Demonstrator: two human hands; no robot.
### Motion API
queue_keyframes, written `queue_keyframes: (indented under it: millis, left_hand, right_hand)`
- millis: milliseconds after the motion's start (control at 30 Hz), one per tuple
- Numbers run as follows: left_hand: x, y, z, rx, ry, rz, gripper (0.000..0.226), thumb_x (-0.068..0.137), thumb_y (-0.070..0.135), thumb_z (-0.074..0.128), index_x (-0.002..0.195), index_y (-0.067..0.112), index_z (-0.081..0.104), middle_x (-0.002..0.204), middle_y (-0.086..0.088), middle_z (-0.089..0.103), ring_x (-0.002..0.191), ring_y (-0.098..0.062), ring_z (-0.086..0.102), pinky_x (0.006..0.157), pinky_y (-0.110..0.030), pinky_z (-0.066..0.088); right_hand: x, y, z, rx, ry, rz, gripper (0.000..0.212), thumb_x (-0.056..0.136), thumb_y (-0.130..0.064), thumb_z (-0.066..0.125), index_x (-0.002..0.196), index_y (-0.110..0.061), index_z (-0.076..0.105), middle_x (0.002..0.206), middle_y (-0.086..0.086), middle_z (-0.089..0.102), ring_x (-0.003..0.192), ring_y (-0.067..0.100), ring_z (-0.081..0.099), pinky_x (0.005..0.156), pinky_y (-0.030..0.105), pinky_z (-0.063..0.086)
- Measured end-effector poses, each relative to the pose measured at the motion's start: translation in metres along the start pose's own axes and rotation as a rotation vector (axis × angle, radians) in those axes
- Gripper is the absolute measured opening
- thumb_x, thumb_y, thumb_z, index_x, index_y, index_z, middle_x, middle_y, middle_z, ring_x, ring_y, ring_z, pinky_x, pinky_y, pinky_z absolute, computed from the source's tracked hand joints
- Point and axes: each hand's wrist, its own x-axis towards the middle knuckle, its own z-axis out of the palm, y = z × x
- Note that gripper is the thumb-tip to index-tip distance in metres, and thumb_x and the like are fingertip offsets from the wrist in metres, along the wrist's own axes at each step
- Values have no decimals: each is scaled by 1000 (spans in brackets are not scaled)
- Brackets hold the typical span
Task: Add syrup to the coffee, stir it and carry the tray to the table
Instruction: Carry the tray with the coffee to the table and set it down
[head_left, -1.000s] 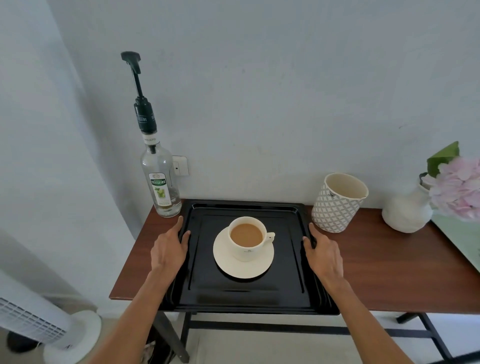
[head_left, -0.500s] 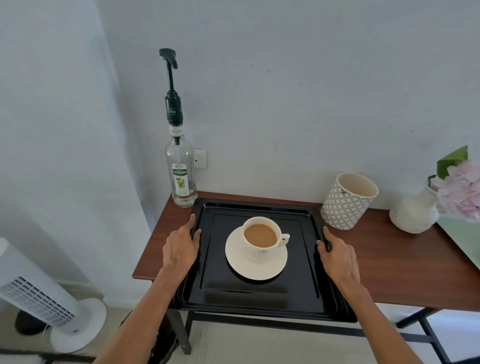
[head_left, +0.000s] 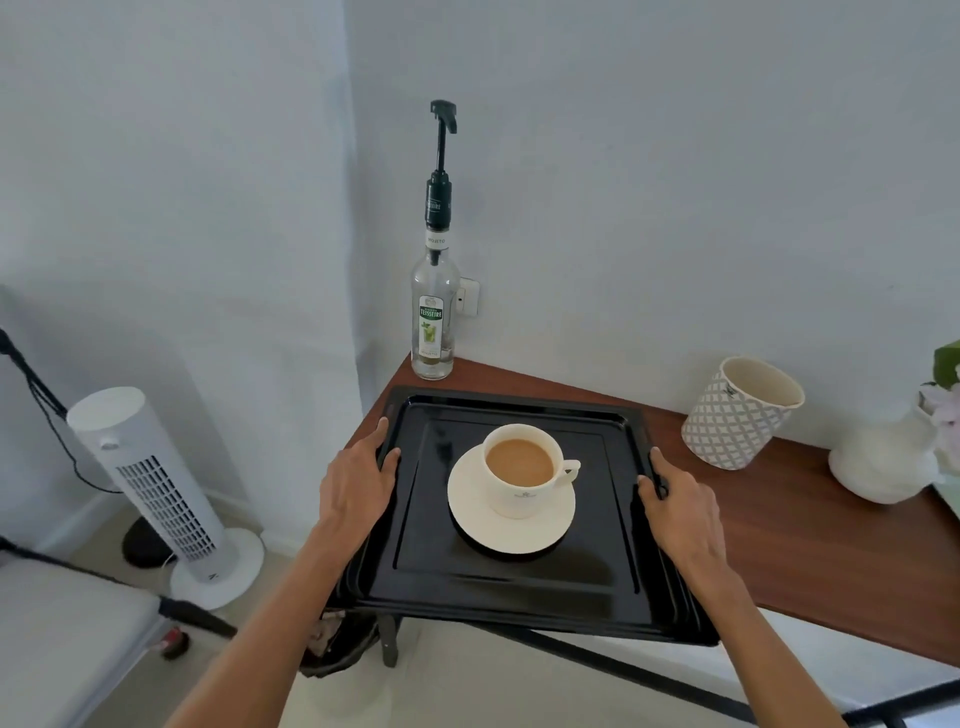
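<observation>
Black glossy tray (head_left: 519, 587), round saucer (head_left: 511, 525)

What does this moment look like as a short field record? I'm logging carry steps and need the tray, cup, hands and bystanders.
tray: black tray, both side rims gripped, near edge jutting past the wooden table
cup: coffee cup, upright on a saucer mid-tray, handle pointing right
left hand: left hand on the left rim
right hand: right hand on the right rim
syrup: pump bottle, upright at the table's back corner, off the tray
others: patterned pot, white vase, tower fan
</observation>
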Motion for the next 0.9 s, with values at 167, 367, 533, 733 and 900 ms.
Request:
queue_keyframes:
  millis: [167, 367, 533, 733, 900]
  left_hand:
    - [-31, -24, -32, -4, 61, -49, 52, 104, 28, 55, 153, 17, 45, 114, -18, 75, 101, -40, 70, 87, -49, 56]
    - [-73, -55, -73, 12, 179, -141, 52, 104, 29, 56, 153, 15, 46, 119, -18, 74, 97, -37, 72, 76, -39, 55]
    - [-111, -86, -109, 43, 292, -244, 51, 102, 30, 59, 151, 19, 50, 116, -21, 74, 103, -40, 70, 77, -45, 55]
    - [-159, -128, -154, 37, 399, -339, 54, 102, 25, 59, 153, 14, 46, 119, -18, 74, 106, -38, 69, 87, -45, 56]
    - [-202, -158, -193, 79, 494, -440, 52, 101, 26, 61, 151, 15, 49, 120, -17, 75, 107, -37, 70, 84, -45, 55]
  right_hand:
    - [-16, -24, 9, 18, -65, -78, 49, 102, -25, 53, 150, -18, 45, 68, 5, 63, 66, 23, 59, 62, 35, 41]
    - [-32, -63, 24, 44, -132, -205, 49, 102, -25, 52, 151, -17, 45, 69, 5, 62, 67, 24, 61, 62, 35, 45]
    - [-49, -104, 40, 79, -192, -303, 48, 102, -24, 53, 149, -18, 47, 58, -3, 59, 55, 14, 57, 47, 29, 39]
    - [-75, -161, 67, 130, -275, -439, 49, 100, -22, 54, 148, -17, 49, 53, -2, 58, 51, 12, 56, 53, 30, 37]
    - [-101, -216, 92, 160, -345, -528, 49, 100, -24, 54, 148, -19, 48, 58, 0, 62, 57, 11, 57, 61, 33, 43]
